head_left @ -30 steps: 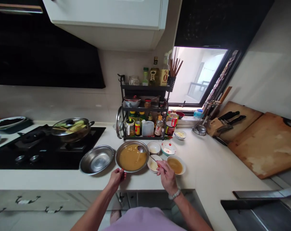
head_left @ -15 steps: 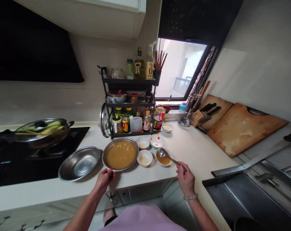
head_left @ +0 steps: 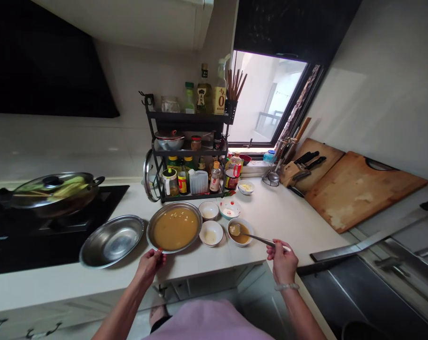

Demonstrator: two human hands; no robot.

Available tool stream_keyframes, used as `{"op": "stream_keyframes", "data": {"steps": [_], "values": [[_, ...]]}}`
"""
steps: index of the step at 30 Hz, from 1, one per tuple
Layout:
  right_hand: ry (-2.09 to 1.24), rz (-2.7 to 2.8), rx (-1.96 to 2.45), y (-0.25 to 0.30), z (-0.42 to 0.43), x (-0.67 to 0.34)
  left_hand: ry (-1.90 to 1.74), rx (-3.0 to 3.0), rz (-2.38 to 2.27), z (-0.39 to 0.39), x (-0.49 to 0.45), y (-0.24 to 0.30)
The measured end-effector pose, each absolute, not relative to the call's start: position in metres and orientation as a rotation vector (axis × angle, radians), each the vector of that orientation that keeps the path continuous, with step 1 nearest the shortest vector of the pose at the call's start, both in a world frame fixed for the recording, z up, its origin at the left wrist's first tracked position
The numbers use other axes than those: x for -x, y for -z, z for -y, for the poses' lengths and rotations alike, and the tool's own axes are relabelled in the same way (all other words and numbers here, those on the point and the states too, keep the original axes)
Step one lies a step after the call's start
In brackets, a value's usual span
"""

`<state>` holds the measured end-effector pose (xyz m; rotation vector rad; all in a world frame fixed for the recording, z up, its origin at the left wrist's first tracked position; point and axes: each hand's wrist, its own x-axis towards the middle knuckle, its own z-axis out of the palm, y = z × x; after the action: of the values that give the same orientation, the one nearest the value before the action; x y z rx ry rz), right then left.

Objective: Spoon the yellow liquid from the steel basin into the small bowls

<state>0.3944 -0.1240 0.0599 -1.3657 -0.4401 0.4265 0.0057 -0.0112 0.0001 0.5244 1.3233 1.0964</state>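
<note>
My left hand (head_left: 152, 264) pinches the near rim of a round metal bowl (head_left: 150, 239) that stands on the counter. Brown liquid (head_left: 174, 231) with pale bits fills it. My right hand (head_left: 283, 259) is closed round the handle of a metal spoon (head_left: 259, 240). The spoon's head lies in a small white bowl (head_left: 239, 243) of brownish liquid, and pale bits show in it. Between the two bowls sit two small white bowls, the nearer one (head_left: 211, 242) with a little pale residue. A patterned bowl (head_left: 230, 215) stands just behind the spoon's bowl.
To the left lies a bare metal basin (head_left: 111, 252), beside the black stove with a lidded pan (head_left: 54, 189). Behind the bowls rises a black rack (head_left: 188, 152) of bottles and jars. Knives, cutting boards (head_left: 355, 193) and the sink (head_left: 358, 288) are on the right.
My right hand has drawn a little to the right, and the spoon's head has dipped down into the small bowl's liquid. My left hand still holds the metal bowl's rim.
</note>
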Motion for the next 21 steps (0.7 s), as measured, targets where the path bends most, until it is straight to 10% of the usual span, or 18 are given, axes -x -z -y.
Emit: {"op": "stream_keyframes", "data": {"steps": [21], "values": [[-0.441,0.545,1.408,-0.059,0.120,-0.385,-1.094,-0.481,-1.312,0.010,-0.003,0.003]]}}
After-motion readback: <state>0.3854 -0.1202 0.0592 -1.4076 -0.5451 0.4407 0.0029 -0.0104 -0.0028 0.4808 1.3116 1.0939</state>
